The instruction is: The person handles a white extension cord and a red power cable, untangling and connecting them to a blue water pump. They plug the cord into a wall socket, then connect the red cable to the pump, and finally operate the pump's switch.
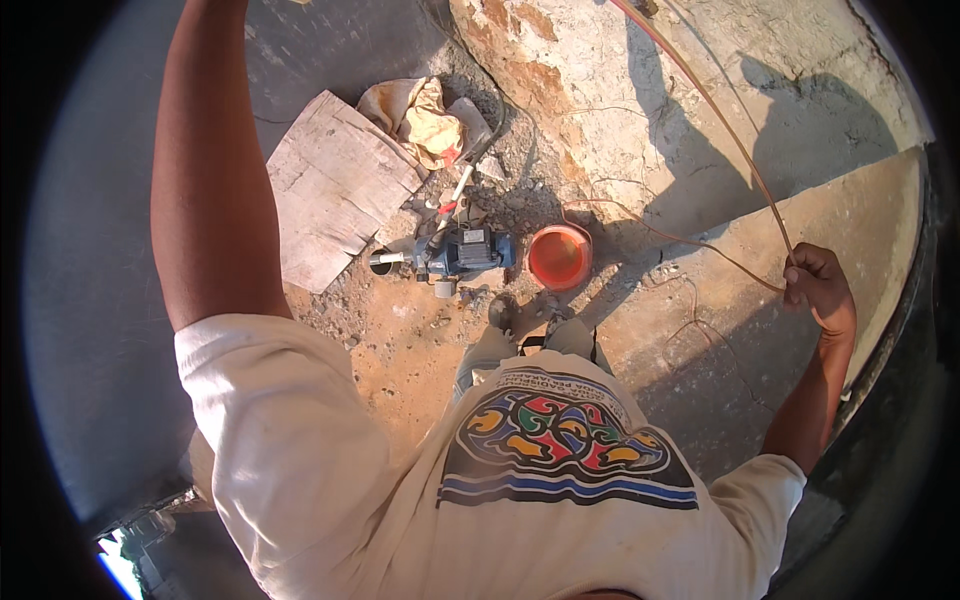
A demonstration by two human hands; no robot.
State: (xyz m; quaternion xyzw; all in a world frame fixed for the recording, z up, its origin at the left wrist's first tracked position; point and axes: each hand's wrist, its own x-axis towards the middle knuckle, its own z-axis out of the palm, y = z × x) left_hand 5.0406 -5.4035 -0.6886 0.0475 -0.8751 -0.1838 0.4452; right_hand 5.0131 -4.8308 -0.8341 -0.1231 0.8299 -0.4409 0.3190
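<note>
My right hand (pixel 822 285), at the right, is closed around a long reddish-brown cable (pixel 745 150). One stretch of this cable rises from my fingers to the top edge. Another runs left from the hand, sagging toward an orange-red bucket (pixel 560 257) on the ground. My left arm (pixel 215 170) reaches up past the top left edge, so the left hand is out of the picture. Just left of the bucket sits a blue electric water pump (pixel 465 250), with a white pipe (pixel 457 192) slanting up from it and another white pipe end on its left side.
A weathered flat board (pixel 340 185) lies beyond the pump, beside a crumpled cream sack (pixel 430 125). Rubble and stones surround them. A rough plastered wall (pixel 600 90) stands ahead, with a concrete slope (pixel 840 220) at the right. A grey wall (pixel 100 300) rises on the left.
</note>
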